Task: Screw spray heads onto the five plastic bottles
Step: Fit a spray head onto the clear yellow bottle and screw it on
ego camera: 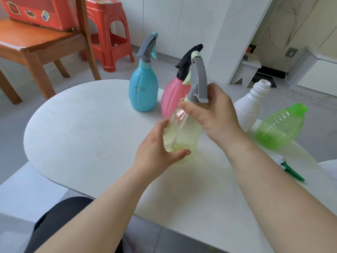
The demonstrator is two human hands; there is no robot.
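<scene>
My left hand [158,147] grips the lower body of a clear pale-yellow bottle [181,131], held tilted above the white table [82,128]. My right hand [215,114] is closed around the bottle's neck, at the base of a grey spray head [197,77] that sits on it. Behind stand a blue bottle [143,88] with a grey head and a pink bottle [174,95] with a black head. To the right, a white bottle [249,108] and a green bottle [280,126] have open necks. A green-and-white spray head [291,172] lies at the table's right edge.
A wooden chair [36,44] carrying a red box [36,11] and a red plastic stool [109,33] stand on the floor beyond the table to the left. White cabinets line the back wall. My dark-clothed lap shows under the table's near edge.
</scene>
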